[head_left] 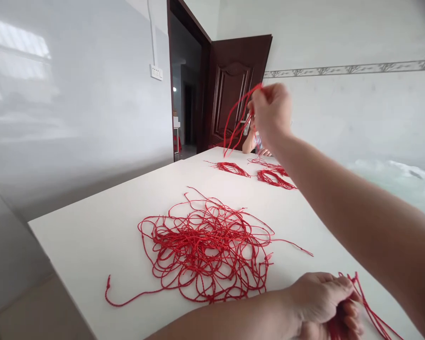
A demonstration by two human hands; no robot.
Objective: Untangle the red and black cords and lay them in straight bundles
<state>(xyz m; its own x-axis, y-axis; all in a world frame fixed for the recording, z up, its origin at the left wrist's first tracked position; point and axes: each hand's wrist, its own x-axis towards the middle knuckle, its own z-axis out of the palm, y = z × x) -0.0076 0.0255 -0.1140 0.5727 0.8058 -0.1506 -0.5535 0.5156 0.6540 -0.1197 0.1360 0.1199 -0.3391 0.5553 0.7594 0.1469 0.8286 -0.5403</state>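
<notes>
A loose tangle of red cords [198, 241] lies in the middle of the white table [92, 245]. My right hand [274, 106] is raised over the far part of the table, its fingers pinched on red cord [232, 115] that hangs down in loops. Low at the right, my left hand [326, 297] is closed around a bunch of red cords [370, 309], whose ends stick out past the fingers. Part of that bunch is hidden inside the hand and cut off by the lower edge.
Bundles of coiled red cord, one at the left [232, 168] and one at the right [274, 179], lie farther back. Beyond them, another person's arm [250, 141] rests at the table's far end. A brown door [237, 85] stands open behind, and a glossy wall [92, 104] runs along the left.
</notes>
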